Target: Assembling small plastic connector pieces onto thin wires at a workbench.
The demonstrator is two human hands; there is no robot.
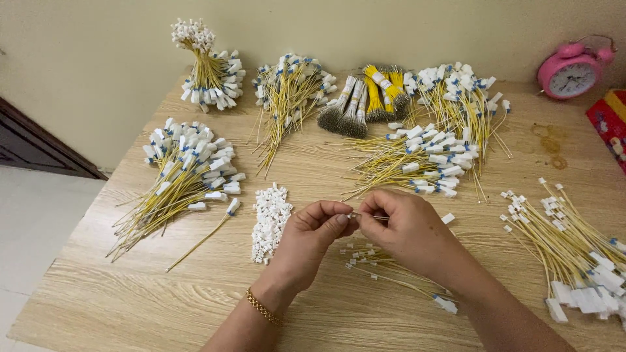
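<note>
Wire, thin and mostly hidden, sits pinched between both hands above the table. Left hand closes thumb and forefinger on one end; right hand nips the other, fingertips almost touching. Just left lies a heap of white connectors; loose wires lie beneath the hands, bundles beyond. A pink clock stands at the far right.

At the far right edge of my surface sits a red box with a yellow top edge, partly cut off.
</note>
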